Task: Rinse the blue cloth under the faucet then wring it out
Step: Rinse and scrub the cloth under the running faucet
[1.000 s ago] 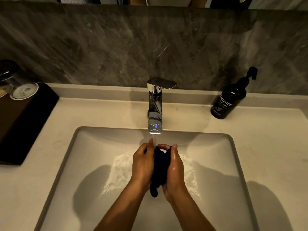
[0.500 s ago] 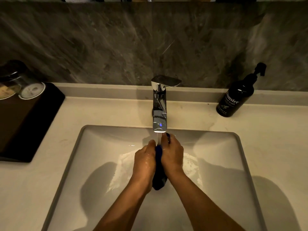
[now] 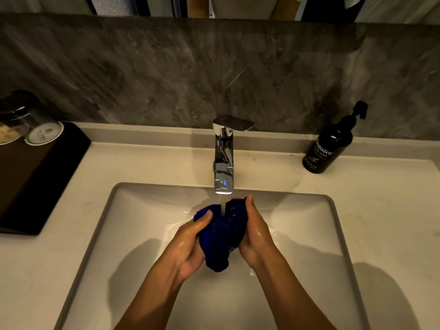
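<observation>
A bunched dark blue cloth (image 3: 222,236) hangs over the white sink (image 3: 133,234), held between both hands. My left hand (image 3: 189,246) cups its left side with the thumb on top. Against its right side presses my right hand (image 3: 256,234), fingers pointing up toward the spout. Both hands are wet. The chrome faucet (image 3: 223,160) stands at the back of the sink, and its thin stream of water lands on the top of the cloth.
A black pump bottle (image 3: 329,146) of hand wash stands on the counter at the right rear. At the left, a dark tray (image 3: 35,177) carries upturned glasses (image 3: 40,129). A grey stone wall rises behind the counter.
My hands were pressed together on the cloth with the right one forward; now they have spread apart, and the cloth shows wider between them under the stream.
</observation>
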